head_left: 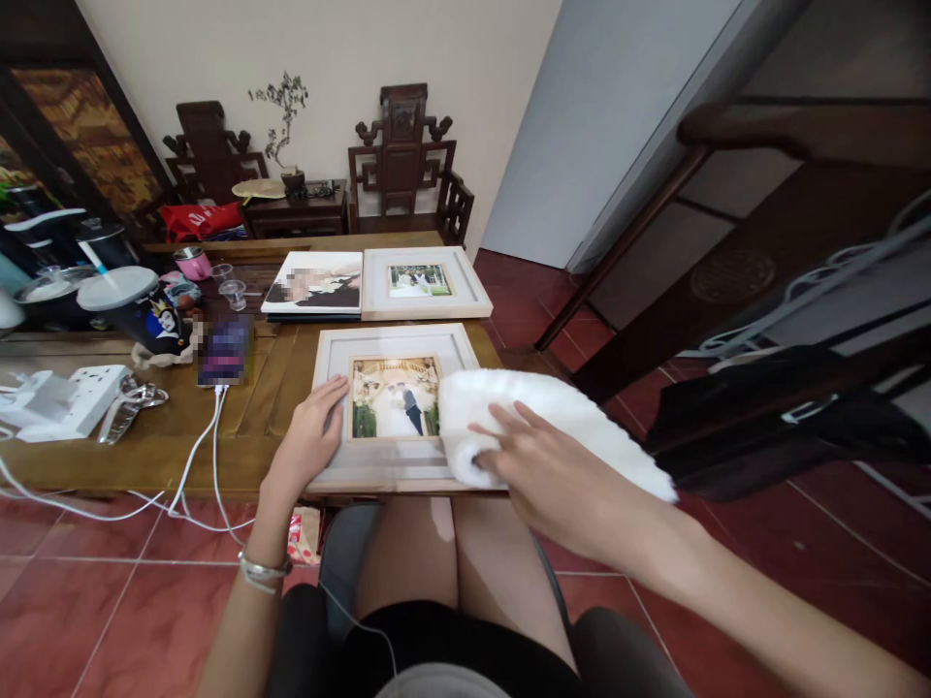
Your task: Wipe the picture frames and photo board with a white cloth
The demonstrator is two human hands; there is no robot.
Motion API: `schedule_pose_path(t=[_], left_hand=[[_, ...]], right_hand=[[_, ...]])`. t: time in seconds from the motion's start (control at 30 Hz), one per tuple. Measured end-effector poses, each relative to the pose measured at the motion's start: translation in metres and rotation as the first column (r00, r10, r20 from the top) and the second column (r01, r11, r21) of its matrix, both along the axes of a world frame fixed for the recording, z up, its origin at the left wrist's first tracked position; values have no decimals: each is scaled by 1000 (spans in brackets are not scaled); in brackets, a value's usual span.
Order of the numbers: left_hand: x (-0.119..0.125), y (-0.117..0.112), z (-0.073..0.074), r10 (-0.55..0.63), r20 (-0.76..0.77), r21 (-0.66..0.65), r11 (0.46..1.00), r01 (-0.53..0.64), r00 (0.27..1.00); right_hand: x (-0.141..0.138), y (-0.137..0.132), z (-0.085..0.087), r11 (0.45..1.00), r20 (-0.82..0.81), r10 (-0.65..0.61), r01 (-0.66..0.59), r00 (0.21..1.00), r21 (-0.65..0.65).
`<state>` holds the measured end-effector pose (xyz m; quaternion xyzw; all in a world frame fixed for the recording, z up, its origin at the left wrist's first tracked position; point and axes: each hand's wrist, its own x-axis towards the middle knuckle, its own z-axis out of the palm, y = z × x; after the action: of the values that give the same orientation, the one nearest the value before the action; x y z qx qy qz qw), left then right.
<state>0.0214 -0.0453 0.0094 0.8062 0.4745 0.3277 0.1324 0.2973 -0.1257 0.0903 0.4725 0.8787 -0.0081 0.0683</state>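
Observation:
A pale wooden picture frame (pixel 385 473) with a white mat and a wedding photo lies flat near the table's front edge. My left hand (pixel 314 427) rests on its left side, fingers stretched out over the rim and thumb apart on the mat. On the frame's right part, my right hand (pixel 520 448) holds a fluffy white cloth (pixel 560 402), its thumb side tucked by a fold and the other fingers spread on top. The cloth covers the frame's right side and hangs past the table's edge.
Behind lie a second picture frame (pixel 422 302) and a photo album (pixel 320 301). To the left are a phone (pixel 222 361) with charging cables, a power strip (pixel 83 407), and a black lidded cup (pixel 149 325). A dark wooden chair (pixel 727 262) stands at right.

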Motion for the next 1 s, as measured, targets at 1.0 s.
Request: schedule_pose_path(t=[1.0], left_hand=[[-1,1,3,-40,11,-29,999,40,999]], right_hand=[[15,-2,-19,988,-144,-63,82,988,129]])
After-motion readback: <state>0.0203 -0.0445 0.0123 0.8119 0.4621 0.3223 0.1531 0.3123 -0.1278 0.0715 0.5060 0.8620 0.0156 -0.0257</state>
